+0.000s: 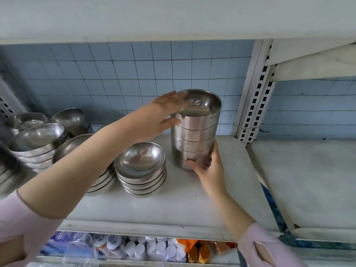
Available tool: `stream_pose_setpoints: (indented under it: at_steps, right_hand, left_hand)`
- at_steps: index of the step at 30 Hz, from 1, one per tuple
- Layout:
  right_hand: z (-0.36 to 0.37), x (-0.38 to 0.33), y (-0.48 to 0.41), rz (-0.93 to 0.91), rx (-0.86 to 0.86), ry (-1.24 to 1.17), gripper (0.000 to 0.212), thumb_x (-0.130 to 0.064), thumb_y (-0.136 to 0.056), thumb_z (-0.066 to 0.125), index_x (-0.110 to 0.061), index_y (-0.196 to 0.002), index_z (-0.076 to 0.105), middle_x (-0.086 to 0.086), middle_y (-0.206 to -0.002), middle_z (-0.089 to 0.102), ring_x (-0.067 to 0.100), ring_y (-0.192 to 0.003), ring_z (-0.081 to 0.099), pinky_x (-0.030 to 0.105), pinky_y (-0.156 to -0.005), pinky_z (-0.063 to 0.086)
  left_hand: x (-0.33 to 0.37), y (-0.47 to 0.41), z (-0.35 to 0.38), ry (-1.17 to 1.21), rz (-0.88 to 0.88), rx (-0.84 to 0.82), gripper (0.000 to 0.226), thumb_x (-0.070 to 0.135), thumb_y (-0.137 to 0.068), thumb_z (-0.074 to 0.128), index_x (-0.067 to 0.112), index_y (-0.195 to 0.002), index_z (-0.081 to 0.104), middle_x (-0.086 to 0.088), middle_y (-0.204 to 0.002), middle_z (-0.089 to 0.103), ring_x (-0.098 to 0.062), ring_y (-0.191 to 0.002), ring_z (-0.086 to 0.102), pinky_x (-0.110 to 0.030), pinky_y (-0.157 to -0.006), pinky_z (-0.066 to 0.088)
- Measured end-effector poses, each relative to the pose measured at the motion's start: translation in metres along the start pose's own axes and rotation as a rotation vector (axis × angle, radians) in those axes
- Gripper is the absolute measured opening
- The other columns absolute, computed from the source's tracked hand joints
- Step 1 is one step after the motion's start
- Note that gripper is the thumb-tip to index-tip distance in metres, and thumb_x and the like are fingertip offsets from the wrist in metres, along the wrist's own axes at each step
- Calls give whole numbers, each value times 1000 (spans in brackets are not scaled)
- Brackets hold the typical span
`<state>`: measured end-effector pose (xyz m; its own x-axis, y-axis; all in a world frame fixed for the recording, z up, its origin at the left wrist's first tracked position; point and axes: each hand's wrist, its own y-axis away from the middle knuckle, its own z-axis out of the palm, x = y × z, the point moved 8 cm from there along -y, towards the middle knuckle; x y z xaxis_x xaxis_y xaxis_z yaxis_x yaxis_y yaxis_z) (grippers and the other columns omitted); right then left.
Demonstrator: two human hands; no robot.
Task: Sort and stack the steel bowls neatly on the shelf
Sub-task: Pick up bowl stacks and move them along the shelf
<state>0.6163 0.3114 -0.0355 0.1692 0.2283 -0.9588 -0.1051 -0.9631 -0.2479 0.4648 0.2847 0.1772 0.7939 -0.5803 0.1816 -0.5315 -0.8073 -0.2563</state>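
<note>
A tall stack of straight-sided steel bowls stands on the white shelf, right of centre. My left hand lies flat against the stack's upper left side, fingers at the top rim. My right hand grips the stack's base from the front right. Left of it sits a low stack of shallow round steel bowls. Further left are more stacks of wide steel bowls, some tilted, with loose bowls behind them. My left forearm partly hides a large stack.
A perforated white upright stands just right of the tall stack, with another white shelf beyond it. Blue tiles back the shelf. Bottles and packets fill the shelf below. A shelf board runs overhead.
</note>
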Motion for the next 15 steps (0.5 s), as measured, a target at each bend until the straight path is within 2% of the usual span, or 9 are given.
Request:
stream_pose_setpoints:
  at_steps: [1,3,5,9,11,13,15]
  right_hand:
    - [-4,0,-5,7,-4,3,129,-72,-52,82,-28,-157,21,-8,-150,48,12,-137,49,44,-112,43]
    - [-11,2,-21,15,-37,38,127,-71,-53,83,-30,-156,22,-8,-151,49,13,-136,49,45,-112,43]
    - [-20,4,-39,9,-89,85,119,-60,-60,86,-29,-156,22,-6,-151,49,14,-134,51,44,-111,43]
    - [-34,6,-72,30,-242,96,100,-29,-76,85,-32,-155,23,-12,-143,49,6,-121,56,29,-106,43]
    - [-37,9,-87,56,-344,89,97,-24,-79,82,-33,-155,23,-12,-145,49,3,-123,53,26,-108,41]
    - [-39,12,-98,76,-431,80,97,-23,-80,80,-32,-156,21,-10,-151,44,8,-132,49,26,-111,39]
    - [-37,15,-103,98,-499,57,95,-19,-83,77,-32,-157,18,-12,-153,38,3,-130,46,13,-103,40]
  left_hand:
    - [-2,2,0,-3,-35,33,58,24,-99,50,26,-152,27,8,-161,15,-9,-147,14,-7,-111,5]
    - [-6,12,0,57,-112,108,63,28,-98,51,24,-153,22,10,-162,7,-8,-148,11,-14,-112,13]
    - [-6,25,3,113,-163,166,62,31,-96,53,24,-152,26,12,-161,11,-6,-145,18,-11,-109,14]
    - [-5,48,29,130,-216,179,60,40,-93,53,24,-149,35,13,-159,20,-9,-146,23,-22,-115,20]
    - [-5,56,43,103,-226,178,66,55,-90,49,24,-147,39,11,-159,24,-10,-147,22,-27,-118,20]
    - [-6,64,52,57,-231,210,68,61,-88,41,21,-143,44,7,-156,31,-13,-146,25,-25,-116,20]
    - [-6,72,57,16,-244,256,66,58,-89,39,17,-139,49,2,-152,39,-18,-144,30,-26,-114,21]
